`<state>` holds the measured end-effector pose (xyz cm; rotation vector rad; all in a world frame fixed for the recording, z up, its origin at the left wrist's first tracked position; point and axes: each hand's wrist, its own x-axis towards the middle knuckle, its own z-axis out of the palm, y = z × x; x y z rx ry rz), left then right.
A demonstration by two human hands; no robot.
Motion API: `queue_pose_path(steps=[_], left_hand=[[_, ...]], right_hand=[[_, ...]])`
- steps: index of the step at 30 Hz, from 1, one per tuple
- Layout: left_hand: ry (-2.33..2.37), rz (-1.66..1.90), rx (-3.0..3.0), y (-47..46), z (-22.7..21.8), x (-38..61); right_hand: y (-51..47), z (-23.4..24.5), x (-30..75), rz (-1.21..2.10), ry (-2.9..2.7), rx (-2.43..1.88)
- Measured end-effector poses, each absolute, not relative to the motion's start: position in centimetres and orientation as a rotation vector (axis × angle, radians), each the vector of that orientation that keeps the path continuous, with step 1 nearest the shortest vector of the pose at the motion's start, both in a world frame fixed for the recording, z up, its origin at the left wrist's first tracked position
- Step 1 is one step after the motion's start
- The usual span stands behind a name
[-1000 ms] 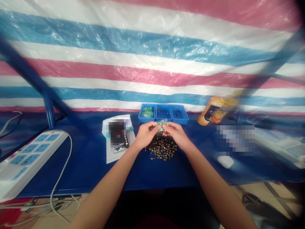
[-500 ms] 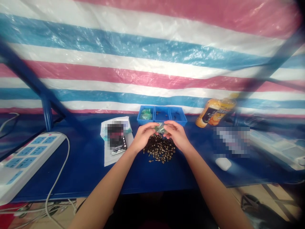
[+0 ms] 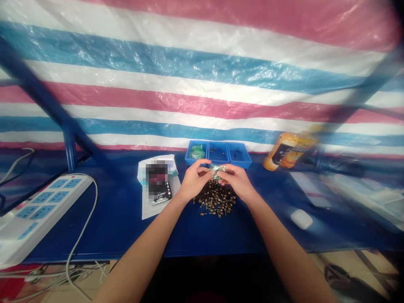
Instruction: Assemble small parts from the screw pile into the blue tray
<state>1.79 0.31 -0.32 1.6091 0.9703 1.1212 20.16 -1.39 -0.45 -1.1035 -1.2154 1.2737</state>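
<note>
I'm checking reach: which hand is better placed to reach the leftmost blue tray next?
Probably the left hand: it is nearer that tray, while the right hand is farther across. Both hold the small packet.

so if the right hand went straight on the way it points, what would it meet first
The right hand would first meet the small greenish packet it touches, then probably the left hand, though depth is unclear.

Left hand (image 3: 196,181) and right hand (image 3: 239,183): bare, fingers (image 3: 202,162) slim. Wrists (image 3: 183,196) narrow, also bare. Left forearm (image 3: 145,248) and right forearm (image 3: 280,240) uncovered, slender, widening toward lower edge of view. Between them, black clothing (image 3: 211,269), folds lost in shadow; garment type can't be told. Low centre, faint dark-red patch (image 3: 206,297) on the black, blurred; print or fabric unclear.
</note>
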Motion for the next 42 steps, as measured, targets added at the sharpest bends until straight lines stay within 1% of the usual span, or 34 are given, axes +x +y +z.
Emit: queue_pose_path(steps=[5, 10, 16, 18, 20, 23, 26, 28, 31, 35, 38, 42], left_hand=[[0.923, 1.073, 1.583, 0.4, -0.5, 1.8], [0.936, 1.088, 1.525, 0.7, -0.6, 1.6], [0.973, 1.101, 1.173, 1.9, 1.0, 0.8], [1.003, 1.185, 1.087, 2.4, 1.7, 0.5], [1.058, 1.370, 1.060, 2.6, 2.2, 0.3], [1.155, 1.509, 1.207, 2.1, 2.0, 0.0], [1.264, 1.410, 1.486, 1.3, 1.0, -0.1], [1.322, 1.300, 1.684, 0.9, 0.5, 0.0], [1.368, 1.180, 1.937, 0.7, 0.2, 0.2], [1.491, 1.171, 2.230, 0.5, 0.3, 0.3], [1.679, 1.142, 2.475, 0.6, 0.2, 0.2], [1.898, 0.907, 2.594, 1.4, -0.6, 0.2]], right_hand=[[-1.2, -0.7, 20.3, 1.207, -1.191, -1.105], [-1.1, -0.3, 20.5, 1.208, -1.188, -1.139], [-0.6, -0.6, 21.2, 1.148, -1.105, -1.206], [-0.4, -0.7, 21.3, 1.156, -1.119, -1.232], [-0.4, -0.6, 21.5, 1.163, -1.150, -1.257], [-0.5, -0.2, 22.2, 1.097, -1.257, -1.337], [-0.6, 0.1, 23.8, 0.852, -1.498, -1.524], [-0.8, 0.1, 25.2, 0.748, -1.695, -1.642], [-1.0, 0.0, 27.1, 0.842, -1.874, -1.740], [-1.0, -0.5, 28.3, 0.963, -2.036, -1.724], [-0.6, -1.0, 28.3, 0.902, -2.058, -1.732], [-0.2, -1.7, 28.0, 0.780, -2.058, -1.741]])
